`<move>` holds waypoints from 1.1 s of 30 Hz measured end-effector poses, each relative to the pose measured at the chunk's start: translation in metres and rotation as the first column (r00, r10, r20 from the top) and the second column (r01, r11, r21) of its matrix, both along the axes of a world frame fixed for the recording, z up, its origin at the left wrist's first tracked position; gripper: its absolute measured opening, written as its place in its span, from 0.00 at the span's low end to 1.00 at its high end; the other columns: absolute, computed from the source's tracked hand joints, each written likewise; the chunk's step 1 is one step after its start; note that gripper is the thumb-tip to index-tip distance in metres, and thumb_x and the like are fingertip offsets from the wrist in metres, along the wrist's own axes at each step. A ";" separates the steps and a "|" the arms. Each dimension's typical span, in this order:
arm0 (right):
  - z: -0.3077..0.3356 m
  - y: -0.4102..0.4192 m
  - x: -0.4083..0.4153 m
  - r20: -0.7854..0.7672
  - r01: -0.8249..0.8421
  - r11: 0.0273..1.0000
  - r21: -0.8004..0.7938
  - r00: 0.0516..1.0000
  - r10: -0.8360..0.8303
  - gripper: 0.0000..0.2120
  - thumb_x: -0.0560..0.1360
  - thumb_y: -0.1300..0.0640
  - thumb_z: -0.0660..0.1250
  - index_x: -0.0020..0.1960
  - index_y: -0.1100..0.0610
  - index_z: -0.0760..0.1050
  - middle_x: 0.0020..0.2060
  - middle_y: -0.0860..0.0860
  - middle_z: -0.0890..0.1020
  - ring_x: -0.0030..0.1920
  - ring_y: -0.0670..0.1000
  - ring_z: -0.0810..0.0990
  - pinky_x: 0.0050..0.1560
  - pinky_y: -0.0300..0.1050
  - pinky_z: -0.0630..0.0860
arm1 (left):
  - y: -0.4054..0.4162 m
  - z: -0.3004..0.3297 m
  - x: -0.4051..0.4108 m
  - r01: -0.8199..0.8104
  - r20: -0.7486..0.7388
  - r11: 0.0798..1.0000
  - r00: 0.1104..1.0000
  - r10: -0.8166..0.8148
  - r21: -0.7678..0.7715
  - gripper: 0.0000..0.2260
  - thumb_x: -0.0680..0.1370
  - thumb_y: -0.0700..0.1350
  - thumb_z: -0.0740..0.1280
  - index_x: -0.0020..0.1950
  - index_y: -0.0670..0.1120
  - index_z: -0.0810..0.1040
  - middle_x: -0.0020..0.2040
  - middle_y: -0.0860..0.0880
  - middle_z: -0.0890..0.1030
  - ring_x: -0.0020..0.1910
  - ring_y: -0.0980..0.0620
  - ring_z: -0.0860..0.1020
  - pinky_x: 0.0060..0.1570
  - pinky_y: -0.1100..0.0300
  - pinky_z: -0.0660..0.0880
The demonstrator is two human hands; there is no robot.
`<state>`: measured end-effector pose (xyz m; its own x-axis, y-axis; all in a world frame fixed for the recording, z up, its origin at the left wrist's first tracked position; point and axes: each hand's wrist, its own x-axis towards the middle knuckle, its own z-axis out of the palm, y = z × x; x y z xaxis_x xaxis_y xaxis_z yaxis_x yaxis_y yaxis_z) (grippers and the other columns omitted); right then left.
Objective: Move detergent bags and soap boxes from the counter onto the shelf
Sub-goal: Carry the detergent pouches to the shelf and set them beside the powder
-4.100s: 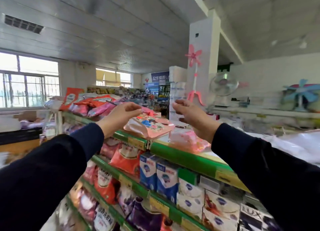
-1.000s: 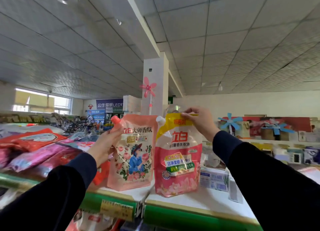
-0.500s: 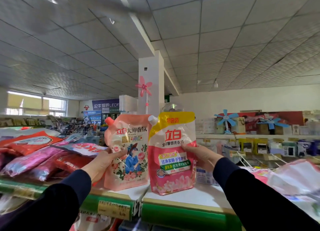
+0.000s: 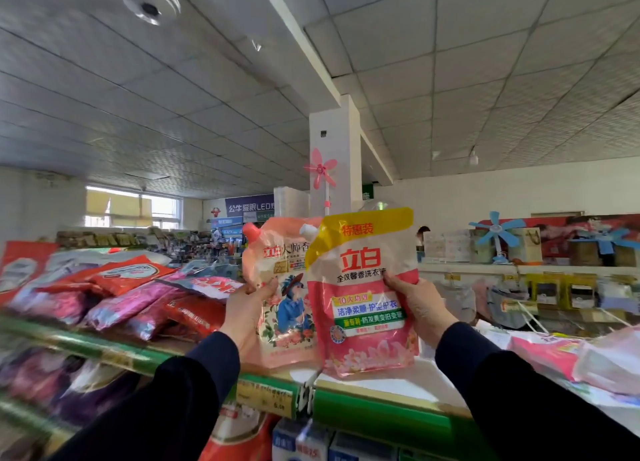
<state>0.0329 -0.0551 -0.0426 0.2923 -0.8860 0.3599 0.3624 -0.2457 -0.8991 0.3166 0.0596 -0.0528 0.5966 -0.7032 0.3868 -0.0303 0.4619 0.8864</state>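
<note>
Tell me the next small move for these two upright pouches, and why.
Probably slide both back from the shelf's front edge, then let go. The left hand grips the floral pouch, the right hand the yellow-topped pouch; both stand upright near the green lip.

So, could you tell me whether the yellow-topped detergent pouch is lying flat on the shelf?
No, the yellow-topped pouch stands upright on the top shelf, gripped by the right hand.
</note>
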 end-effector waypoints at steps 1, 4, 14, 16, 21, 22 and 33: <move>0.005 0.002 0.002 0.014 -0.015 1.000 -0.009 1.000 0.015 0.13 0.74 0.57 0.75 0.53 0.65 0.81 0.46 0.63 0.87 0.39 0.59 0.87 0.39 0.50 0.84 | 0.006 0.003 -0.001 0.000 -0.027 1.000 1.000 -0.001 -0.024 0.10 0.74 0.42 0.77 0.53 0.44 0.82 0.53 0.44 0.86 0.54 0.45 0.84 0.59 0.52 0.76; 0.021 0.011 0.008 0.060 -0.070 0.997 -0.018 0.996 0.071 0.12 0.74 0.55 0.76 0.50 0.63 0.81 0.40 0.59 0.88 0.35 0.57 0.87 0.33 0.47 0.83 | 0.033 0.018 -0.005 -0.027 -0.025 0.997 0.999 0.025 -0.071 0.12 0.73 0.44 0.78 0.55 0.47 0.82 0.52 0.49 0.87 0.51 0.54 0.83 0.57 0.56 0.73; 0.036 0.105 0.066 0.086 -0.450 0.893 0.022 0.891 0.446 0.14 0.74 0.55 0.76 0.54 0.64 0.81 0.44 0.59 0.88 0.38 0.58 0.88 0.37 0.51 0.85 | 0.218 0.026 -0.013 -0.433 0.003 0.899 0.901 0.434 -0.061 0.25 0.71 0.54 0.78 0.63 0.44 0.79 0.57 0.45 0.85 0.57 0.44 0.83 0.62 0.46 0.77; 0.033 0.141 0.084 0.077 -0.531 0.847 0.021 0.846 0.528 0.15 0.75 0.56 0.75 0.55 0.65 0.81 0.44 0.60 0.88 0.38 0.58 0.88 0.35 0.50 0.84 | 0.270 0.019 -0.015 -0.525 0.009 0.850 0.850 0.526 -0.041 0.25 0.72 0.54 0.78 0.63 0.43 0.79 0.59 0.44 0.85 0.60 0.41 0.82 0.66 0.40 0.74; 0.021 0.239 0.126 0.073 -0.724 0.689 0.035 0.689 0.721 0.10 0.75 0.56 0.75 0.51 0.63 0.82 0.39 0.59 0.88 0.35 0.56 0.87 0.33 0.48 0.82 | 0.401 0.012 -0.040 -0.714 0.024 0.700 0.700 0.714 -0.019 0.15 0.73 0.51 0.78 0.54 0.45 0.81 0.52 0.45 0.87 0.57 0.42 0.83 0.67 0.39 0.73; 0.019 0.269 0.135 0.058 -0.775 0.631 0.041 0.632 0.772 0.11 0.75 0.56 0.75 0.53 0.63 0.82 0.40 0.59 0.88 0.35 0.57 0.87 0.34 0.48 0.83 | 0.436 0.011 -0.051 -0.759 0.020 0.651 0.650 0.759 -0.032 0.15 0.73 0.51 0.77 0.55 0.46 0.81 0.53 0.46 0.86 0.58 0.43 0.82 0.68 0.39 0.72; 0.012 0.581 0.180 0.011 -0.990 0.128 0.052 0.129 0.992 0.16 0.76 0.55 0.74 0.58 0.64 0.78 0.42 0.57 0.88 0.38 0.57 0.88 0.34 0.48 0.83 | 0.763 0.005 -0.182 -0.984 -0.011 0.171 0.172 0.985 -0.055 0.20 0.72 0.49 0.79 0.60 0.45 0.79 0.56 0.47 0.85 0.58 0.47 0.82 0.69 0.43 0.71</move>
<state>0.2126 0.5260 -0.0302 0.9331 0.1700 0.3168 0.2451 0.3437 -0.9065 0.1344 0.8228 -0.0477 0.7742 0.4750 0.4184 -0.5058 0.0668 0.8601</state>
